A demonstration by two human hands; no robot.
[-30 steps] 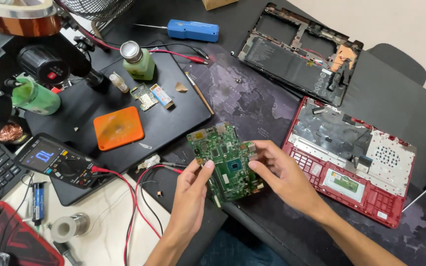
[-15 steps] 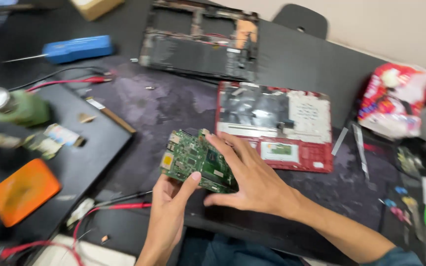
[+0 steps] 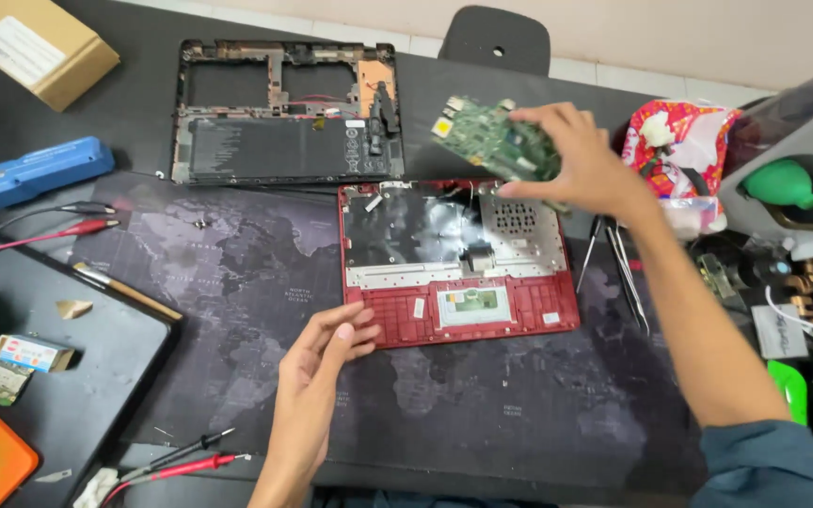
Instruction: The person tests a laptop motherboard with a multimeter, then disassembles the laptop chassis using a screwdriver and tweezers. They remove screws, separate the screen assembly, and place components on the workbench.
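Head view: right hand [image 3: 581, 160] raised, gripping circuit board [image 3: 496, 141]

A dark, almost black counter [image 3: 143, 103] fills most of the view, partly covered by a large dark desk mat printed with a faint world map [image 3: 237, 282]. Beyond its far edge stands a grey chair back [image 3: 496, 38], before a pale tiled floor [image 3: 670, 89] and cream wall [image 3: 613, 28]. The light is soft and even.
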